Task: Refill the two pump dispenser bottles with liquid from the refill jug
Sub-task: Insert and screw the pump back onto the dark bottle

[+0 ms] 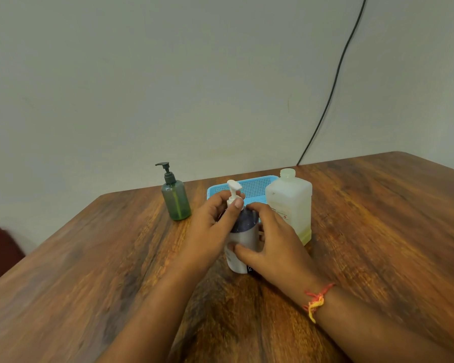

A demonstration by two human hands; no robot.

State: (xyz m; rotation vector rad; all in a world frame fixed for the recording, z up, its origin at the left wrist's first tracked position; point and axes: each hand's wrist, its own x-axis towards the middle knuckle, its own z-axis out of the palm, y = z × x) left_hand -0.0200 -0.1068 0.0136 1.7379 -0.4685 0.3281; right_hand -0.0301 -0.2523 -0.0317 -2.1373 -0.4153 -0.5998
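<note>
Clearly the step in hand is getting the pump off the white pump bottle (243,239), so the work starts at the collar. The left grip (210,226) is curled round the neck just under the white pump head (233,186), thumb pressed on the near side. The right grip (275,244) wraps the body, thumb across the near face and fingers round the far shoulder. To do this well, I judge the right grip should keep the body steady and pressed down on the tabletop (89,271). The left should turn only the collar, since twisting the spout would probably just spin it. Once loose, the pump wants lifting straight up, because its dip tube will likely drip. The blue basket (254,185) just behind the bottle looks a fair place to lay it. The refill jug (290,203) stands upright just right of the bottle, close behind the right grip, with only a shallow band of yellowish liquid at its bottom. Whether its cap is on I cannot tell, and a careless wrist could knock it. The green pump bottle (176,203) stands to the far left, apart, its pump fitted and yet to be opened.
</note>
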